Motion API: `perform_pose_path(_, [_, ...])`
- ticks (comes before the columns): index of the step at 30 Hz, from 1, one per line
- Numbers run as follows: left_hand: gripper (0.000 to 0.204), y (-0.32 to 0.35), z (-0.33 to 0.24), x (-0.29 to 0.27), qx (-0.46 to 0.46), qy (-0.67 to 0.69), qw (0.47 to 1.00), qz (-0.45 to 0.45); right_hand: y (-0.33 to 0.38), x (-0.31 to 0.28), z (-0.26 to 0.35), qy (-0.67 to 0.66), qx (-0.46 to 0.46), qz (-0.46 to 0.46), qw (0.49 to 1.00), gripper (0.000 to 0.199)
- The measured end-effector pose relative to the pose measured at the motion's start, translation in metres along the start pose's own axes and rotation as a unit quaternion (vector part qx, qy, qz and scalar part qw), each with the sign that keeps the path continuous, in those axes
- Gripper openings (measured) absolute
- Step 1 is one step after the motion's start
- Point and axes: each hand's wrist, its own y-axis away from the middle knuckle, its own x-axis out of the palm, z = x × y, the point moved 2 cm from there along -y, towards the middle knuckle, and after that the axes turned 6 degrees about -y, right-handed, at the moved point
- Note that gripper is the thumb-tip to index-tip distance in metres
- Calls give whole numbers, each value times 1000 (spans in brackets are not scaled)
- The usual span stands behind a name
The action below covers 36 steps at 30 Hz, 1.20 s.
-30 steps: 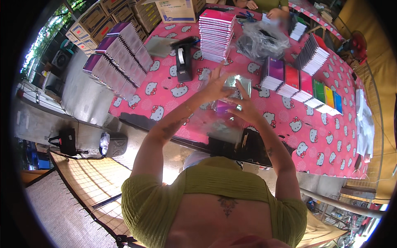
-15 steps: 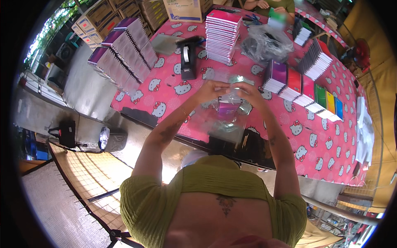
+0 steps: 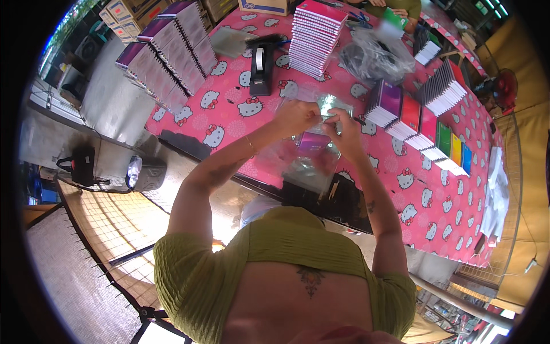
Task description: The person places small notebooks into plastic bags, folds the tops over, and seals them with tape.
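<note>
A purple notebook [image 3: 314, 141] lies near the table's front edge, inside or beneath clear plastic wrap [image 3: 309, 172] that spreads around it. Just above its far end, my left hand [image 3: 299, 116] is closed with its fingers curled in. Beside it my right hand [image 3: 342, 131] is pinched, thumb and fingertips close to my left fingers. What the fingertips hold is too small and see-through to make out. Shiny clear plastic shows behind both hands. A black tape dispenser [image 3: 260, 77] with a pale roll stands beyond my left hand.
A tall stack of spiral notebooks [image 3: 315, 43] stands at the back. Purple-topped notebook stacks [image 3: 166, 54] fill the left corner. Rows of colourful notebooks [image 3: 409, 117] stand at right, beside crumpled clear plastic [image 3: 375, 57]. Across the table, a co-worker's hands [image 3: 392, 8] are near a green item.
My hands have drawn slightly apart at the fingertips, and their fingers have curled in. The view has shifted a little; the notebook stays in place.
</note>
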Motion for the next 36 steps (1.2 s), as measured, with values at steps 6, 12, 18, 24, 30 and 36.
perform_pose_path(6, [32,-6,-6,20,110,-278,933,-199,-5,-2,-10,-96,89,-46,990,52])
perform_pose_path(12, [52,-21,104,25,-78,227,955,-173,-1,5,-29,-284,215,-58,933,53])
perform_pose_path(18, [38,-4,195,-46,-340,178,880,-281,2,13,-25,-273,213,-68,935,51])
perform_pose_path(24, [22,-12,192,-43,-339,357,811,-316,2,11,-30,-282,223,-70,931,50])
perform_pose_path(30, [11,18,196,6,-305,500,743,-324,3,12,-37,-247,186,-84,947,51])
perform_pose_path(36, [20,-11,125,-66,-221,-398,885,-96,4,11,-21,-276,217,-88,932,51])
